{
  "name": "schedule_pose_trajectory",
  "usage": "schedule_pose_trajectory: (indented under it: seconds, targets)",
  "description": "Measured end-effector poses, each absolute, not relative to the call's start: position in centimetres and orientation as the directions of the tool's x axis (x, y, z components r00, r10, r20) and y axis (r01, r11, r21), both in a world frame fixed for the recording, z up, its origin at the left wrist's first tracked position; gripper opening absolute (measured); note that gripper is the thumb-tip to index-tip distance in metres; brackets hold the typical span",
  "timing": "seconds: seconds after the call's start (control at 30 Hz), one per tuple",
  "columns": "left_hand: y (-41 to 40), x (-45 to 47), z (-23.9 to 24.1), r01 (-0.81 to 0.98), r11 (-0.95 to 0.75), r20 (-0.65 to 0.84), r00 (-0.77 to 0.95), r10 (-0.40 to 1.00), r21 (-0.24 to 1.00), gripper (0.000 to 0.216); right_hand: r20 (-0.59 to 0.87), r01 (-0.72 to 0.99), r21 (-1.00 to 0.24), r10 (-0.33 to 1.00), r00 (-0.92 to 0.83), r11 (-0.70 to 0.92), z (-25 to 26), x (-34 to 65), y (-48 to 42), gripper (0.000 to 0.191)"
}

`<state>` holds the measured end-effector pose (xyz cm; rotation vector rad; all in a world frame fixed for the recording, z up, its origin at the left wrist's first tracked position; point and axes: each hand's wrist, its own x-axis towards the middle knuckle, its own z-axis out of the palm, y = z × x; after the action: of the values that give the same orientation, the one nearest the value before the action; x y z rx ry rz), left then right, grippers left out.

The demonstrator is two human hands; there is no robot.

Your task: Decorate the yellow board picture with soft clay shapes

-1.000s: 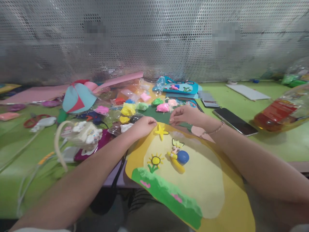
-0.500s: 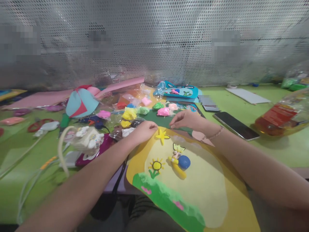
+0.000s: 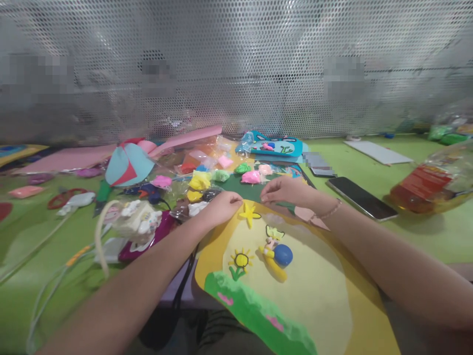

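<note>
A yellow craft board (image 3: 365, 315) lies in front of me, bearing a pale inner panel, a green clay grass strip (image 3: 254, 313), a small clay sunflower (image 3: 240, 260) and a snail with a blue shell (image 3: 279, 256). A yellow clay star (image 3: 249, 214) sits at the board's far edge. My left hand (image 3: 221, 207) is curled with its fingertips pressed at the star's left point. My right hand (image 3: 286, 191) rests with fingers closed on the board's far edge, just right of the star; I cannot make out anything in it.
Several bags of coloured clay (image 3: 218, 172) lie beyond the board. A phone (image 3: 360, 197) and an orange plastic bag (image 3: 436, 180) lie at the right. At the left are a white plush bag (image 3: 136, 217), scissors (image 3: 66, 197) and a blue paper fan (image 3: 127, 165). A perforated metal screen (image 3: 236, 69) closes the back.
The view has shifted slightly, so everything sits lower in the frame. Both hands stay by the star, barely moving.
</note>
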<state>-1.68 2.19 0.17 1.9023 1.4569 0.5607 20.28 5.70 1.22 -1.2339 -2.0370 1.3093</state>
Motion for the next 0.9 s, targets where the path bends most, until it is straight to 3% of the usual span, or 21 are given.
schedule_pose_trajectory:
  seconds: [0.1, 0.2, 0.3, 0.43, 0.67, 0.9]
  targets:
    - [2.15, -1.71, 0.21, 0.660, -0.162, -0.049, 0.289, 0.956, 0.734, 0.029, -0.103, 0.471, -0.862, 0.847, -0.522, 0.185, 1.11, 20.36, 5.83, 0.013]
    - [2.18, -1.73, 0.22, 0.666, -0.189, -0.028, 0.300, 0.953, 0.722, 0.029, -0.132, 0.441, -0.891, 0.867, -0.480, 0.108, 1.36, 20.04, 5.59, 0.014]
    - [2.19, -1.75, 0.24, 0.673, -0.197, -0.026, 0.306, 0.952, 0.713, 0.028, -0.166, 0.432, -0.901, 0.893, -0.418, 0.034, 1.74, 19.68, 5.25, 0.025]
    - [2.18, -1.80, 0.29, 0.682, -0.206, -0.022, 0.309, 0.951, 0.702, 0.029, -0.155, 0.457, -0.888, 0.894, -0.420, 0.060, 1.79, 19.70, 5.21, 0.032]
    - [2.29, -1.85, 0.33, 0.682, -0.204, -0.025, 0.310, 0.950, 0.702, 0.028, -0.159, 0.432, -0.898, 0.853, -0.498, 0.085, 1.50, 19.92, 5.35, 0.017]
    - [2.37, -1.98, 0.33, 0.684, -0.197, -0.032, 0.307, 0.951, 0.703, 0.028, -0.169, 0.438, -0.894, 0.829, -0.534, 0.099, 1.35, 19.99, 5.35, 0.015]
